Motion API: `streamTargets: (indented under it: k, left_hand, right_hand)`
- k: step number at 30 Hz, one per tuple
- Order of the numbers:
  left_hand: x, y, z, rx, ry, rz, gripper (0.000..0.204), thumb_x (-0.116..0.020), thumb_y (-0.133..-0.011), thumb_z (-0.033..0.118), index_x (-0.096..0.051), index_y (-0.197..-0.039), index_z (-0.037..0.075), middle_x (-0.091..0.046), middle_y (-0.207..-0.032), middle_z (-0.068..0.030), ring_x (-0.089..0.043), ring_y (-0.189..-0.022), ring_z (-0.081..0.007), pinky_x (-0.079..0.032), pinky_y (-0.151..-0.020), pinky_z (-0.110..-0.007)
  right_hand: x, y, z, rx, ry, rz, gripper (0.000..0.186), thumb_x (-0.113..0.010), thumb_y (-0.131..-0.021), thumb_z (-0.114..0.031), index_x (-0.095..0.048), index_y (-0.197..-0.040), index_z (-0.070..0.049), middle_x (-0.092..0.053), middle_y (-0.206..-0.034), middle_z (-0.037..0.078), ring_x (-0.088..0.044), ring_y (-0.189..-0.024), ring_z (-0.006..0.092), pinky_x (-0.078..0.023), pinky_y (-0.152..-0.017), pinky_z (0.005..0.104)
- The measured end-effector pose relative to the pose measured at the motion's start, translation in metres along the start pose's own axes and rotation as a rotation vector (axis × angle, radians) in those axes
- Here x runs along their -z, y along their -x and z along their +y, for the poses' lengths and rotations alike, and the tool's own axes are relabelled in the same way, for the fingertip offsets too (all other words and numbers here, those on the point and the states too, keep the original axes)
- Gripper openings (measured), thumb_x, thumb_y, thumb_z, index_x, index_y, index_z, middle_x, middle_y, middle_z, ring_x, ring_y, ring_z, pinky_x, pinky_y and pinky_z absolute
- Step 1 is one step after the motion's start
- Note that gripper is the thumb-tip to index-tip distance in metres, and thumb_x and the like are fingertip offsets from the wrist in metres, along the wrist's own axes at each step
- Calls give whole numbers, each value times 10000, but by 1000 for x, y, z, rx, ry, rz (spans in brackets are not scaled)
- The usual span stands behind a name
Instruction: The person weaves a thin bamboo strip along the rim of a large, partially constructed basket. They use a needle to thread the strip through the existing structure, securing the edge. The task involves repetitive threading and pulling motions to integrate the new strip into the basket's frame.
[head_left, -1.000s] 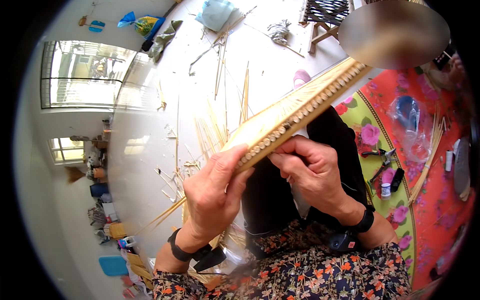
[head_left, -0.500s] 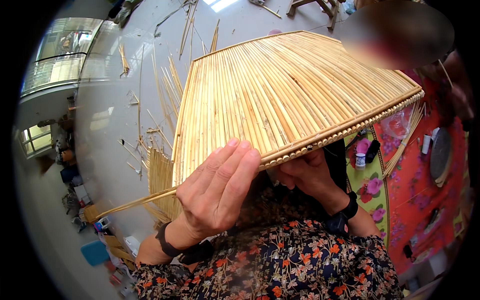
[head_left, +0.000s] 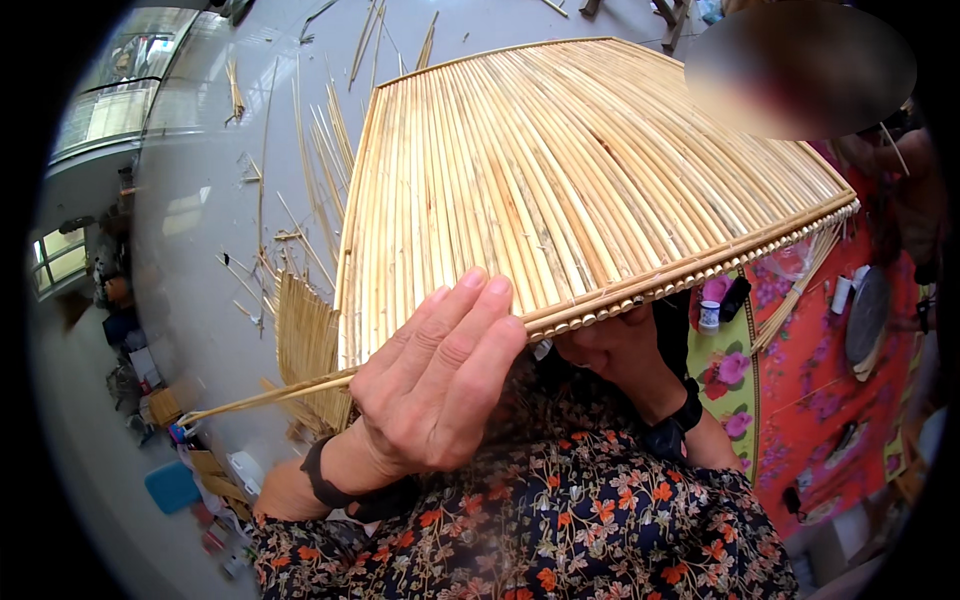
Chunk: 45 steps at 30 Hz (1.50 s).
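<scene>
A wide panel of pale plant stalks (head_left: 500,190), laid side by side and bound with stalk strips along its edges, spans the middle of the view, tilted. My left hand (head_left: 435,385) grips its near edge, fingers pressed together on the top face and thumb hidden. Loose ends of the thin edging strips (head_left: 265,397) stick out to the left from under this hand. Beneath the near edge, my right hand (head_left: 625,355) is curled against the underside. The panel hides most of its fingertips, so what they pinch cannot be made out.
Loose stalks (head_left: 320,150) lie scattered on the grey floor, with a stalk bundle (head_left: 308,335) near my left arm. At right, a red flowered cloth (head_left: 800,400) carries a spool (head_left: 709,317), a dark oval slab (head_left: 866,322) and more stalks. Another person (head_left: 880,165) sits at the far right.
The panel's far edge stands slightly higher in view, and its right corner has edged rightward. The background has shifted a little left. Both hands keep nearly the same hold.
</scene>
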<state>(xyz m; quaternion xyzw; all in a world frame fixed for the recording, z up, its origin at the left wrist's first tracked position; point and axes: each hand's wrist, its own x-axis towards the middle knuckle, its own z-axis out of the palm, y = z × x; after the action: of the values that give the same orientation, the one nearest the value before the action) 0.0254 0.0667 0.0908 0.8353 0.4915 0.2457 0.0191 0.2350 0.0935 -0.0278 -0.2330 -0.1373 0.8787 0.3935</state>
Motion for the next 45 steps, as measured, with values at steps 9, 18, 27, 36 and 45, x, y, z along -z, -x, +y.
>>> streamTargets:
  k: [9,18,27,36,45]
  left_hand:
    - [-2,-1,1,8,35,22,294,-728,-983,4,-604,-1236,-79,-782,-1135,-292,-797,-1074,-436,-668,-923,-475]
    - [5,-4,3,30,43,-61,525,-835,-919,-28,-510,-1327,-83,-761,-1190,-307,-786,-1099,-453,-668,-958,-489]
    - [-7,-3,0,20,42,89,200,-712,-982,22,-697,-1160,-68,-797,-1079,-257,-808,-1038,-407,-677,-882,-458]
    - [0,-8,3,-1,-63,3,262,-762,-911,49,-795,-1153,-48,-804,-1076,-220,-808,-1047,-376,-679,-869,-442]
    - [12,-16,7,19,-9,-116,331,-821,-916,-21,-739,-1228,-94,-785,-1142,-262,-793,-1094,-406,-677,-951,-468]
  right_hand:
    - [7,4,3,-6,202,88,206,-739,-986,19,-708,-1186,-20,-695,-807,41,-562,-572,71,-375,-479,229]
    - [9,3,5,-15,61,47,363,-795,-910,-20,-664,-1248,-33,-720,-997,94,-570,-617,130,-419,-499,257]
    - [2,0,-1,26,104,17,136,-688,-1015,44,-716,-1134,-13,-644,-747,18,-527,-554,73,-371,-493,246]
    - [-1,-1,-4,54,26,-35,127,-669,-1033,33,-735,-1129,-20,-615,-721,5,-498,-545,65,-352,-492,251]
    - [-2,1,-6,85,96,-13,80,-687,-1032,-9,-742,-1090,-9,-593,-675,2,-497,-533,70,-366,-500,250]
